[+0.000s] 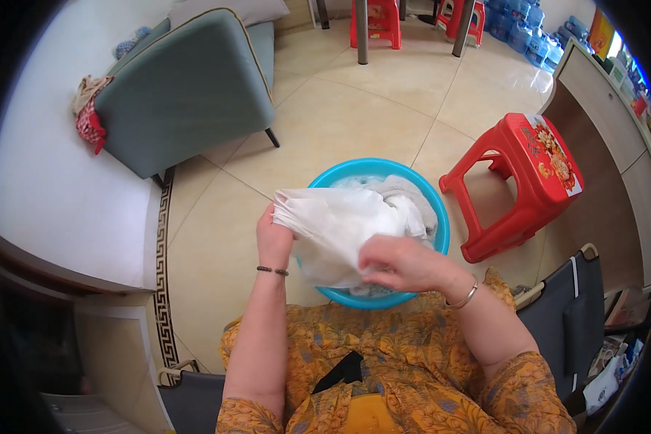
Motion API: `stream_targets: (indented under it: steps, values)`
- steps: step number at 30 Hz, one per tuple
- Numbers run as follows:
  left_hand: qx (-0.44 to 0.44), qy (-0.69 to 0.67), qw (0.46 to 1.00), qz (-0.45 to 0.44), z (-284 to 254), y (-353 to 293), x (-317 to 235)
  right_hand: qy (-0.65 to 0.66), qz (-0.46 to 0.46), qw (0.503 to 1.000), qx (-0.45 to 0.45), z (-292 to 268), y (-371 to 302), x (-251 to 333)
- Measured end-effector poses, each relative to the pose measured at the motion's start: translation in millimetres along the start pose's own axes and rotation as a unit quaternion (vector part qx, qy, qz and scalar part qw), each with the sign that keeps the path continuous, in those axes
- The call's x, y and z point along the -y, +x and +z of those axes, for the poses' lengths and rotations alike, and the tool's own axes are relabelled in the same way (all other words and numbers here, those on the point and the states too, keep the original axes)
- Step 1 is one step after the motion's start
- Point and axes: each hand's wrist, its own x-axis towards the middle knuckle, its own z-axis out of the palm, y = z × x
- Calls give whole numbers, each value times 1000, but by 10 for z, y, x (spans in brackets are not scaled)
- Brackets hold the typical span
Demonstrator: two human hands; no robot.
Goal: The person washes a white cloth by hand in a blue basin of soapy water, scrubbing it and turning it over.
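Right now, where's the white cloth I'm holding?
In the head view, the white cloth is near centre, gripped by your left hand over the blue basin, left of the nearest red stool.

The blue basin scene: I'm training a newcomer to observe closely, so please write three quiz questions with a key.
1. Short answer: what ornament is worn just behind the right hand?
2. True or false: the nearest red stool stands right of the blue basin.
3. Fill in: the white cloth is bunched in the person's ...

Key: 1. a bangle; 2. true; 3. left hand.
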Motion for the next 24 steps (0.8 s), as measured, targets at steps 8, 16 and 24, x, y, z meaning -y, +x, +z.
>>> stream_targets:
  steps: [8, 16, 24]
  values:
    - [252, -601, 735, -186, 52, -67, -345, -106, -115, 983, -93, 343, 114, 3]
    - [316, -624, 695, -168, 261, -287, -511, 51, 51, 945, -318, 177, 328, 55]
    - [305, -508, 796, -124, 303, -378, -500, 377, 226, 894, -89, 148, 352, 33]
